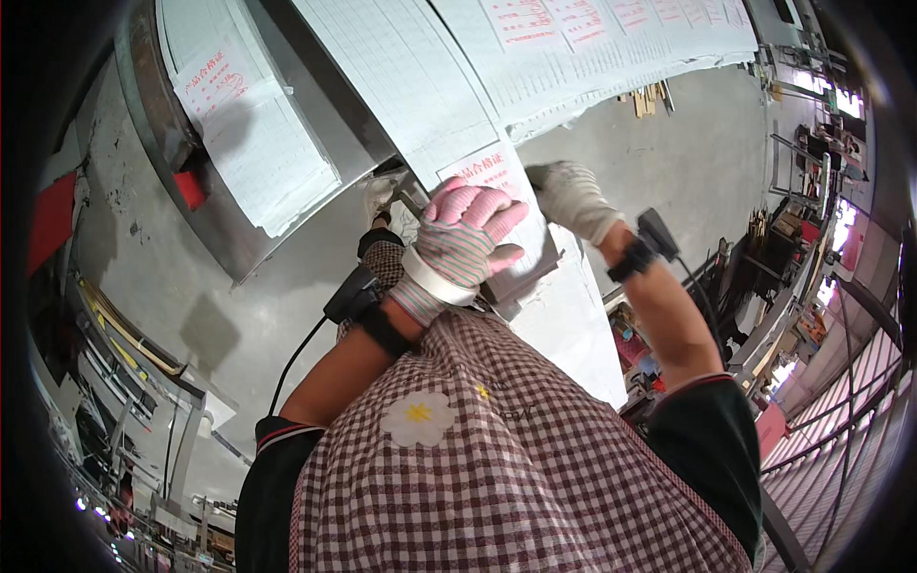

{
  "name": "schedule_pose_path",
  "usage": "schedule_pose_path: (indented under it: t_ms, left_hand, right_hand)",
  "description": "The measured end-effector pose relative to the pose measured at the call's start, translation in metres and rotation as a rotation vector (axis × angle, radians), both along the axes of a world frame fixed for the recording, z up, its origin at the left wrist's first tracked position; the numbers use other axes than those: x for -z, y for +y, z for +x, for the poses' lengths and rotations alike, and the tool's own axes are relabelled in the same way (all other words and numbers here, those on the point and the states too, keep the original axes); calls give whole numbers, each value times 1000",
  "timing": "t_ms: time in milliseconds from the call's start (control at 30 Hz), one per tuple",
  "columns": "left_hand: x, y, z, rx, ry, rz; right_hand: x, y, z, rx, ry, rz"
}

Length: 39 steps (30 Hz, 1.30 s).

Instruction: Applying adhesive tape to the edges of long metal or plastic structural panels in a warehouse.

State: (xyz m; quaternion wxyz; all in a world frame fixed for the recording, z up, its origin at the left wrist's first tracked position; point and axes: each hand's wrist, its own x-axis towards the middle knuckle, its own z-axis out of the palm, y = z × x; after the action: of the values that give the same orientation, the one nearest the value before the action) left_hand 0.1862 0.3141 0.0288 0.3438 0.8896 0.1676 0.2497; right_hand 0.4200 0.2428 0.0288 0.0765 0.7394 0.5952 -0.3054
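Observation:
My left hand (465,229), in a pink-and-grey striped glove, lies over a paper slip with red print (489,172) on a long white panel (435,119). Its fingers are spread and slightly bent, the thumb apart. A white ring like a tape roll (441,279) circles that wrist. Close below the thumb is a small stack of pale slips (527,277). At the panel's right edge is my right hand (576,201), in a white glove. Its fingers curl against the edge, their tips partly hidden.
To the left, another white panel with a red-printed slip (215,81) rests on a metal frame (181,181). A white surface at the far right carries several similar slips (583,19). Wood strips (650,98) lie on the floor beyond. Racks and materials (783,229) stand at right.

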Motion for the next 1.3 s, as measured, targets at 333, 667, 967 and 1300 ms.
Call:
schedule_pose_path:
  t_ms: [333,667,967,1300]
  left_hand:
    - [5,18,-23,-702,-179,-814]
    - [-14,-70,-50,-140,386,-1461]
    - [-75,-39,-53,-350,-254,-1158]
    - [52,-38,-50,-533,-401,-1590]
  right_hand:
    - [-3,-22,-15,750,462,148]
    - [-98,-151,-9,-75,14,-520]
    - [-138,-25,-88,-582,88,611]
    - [-101,33,-39,5,-31,60]
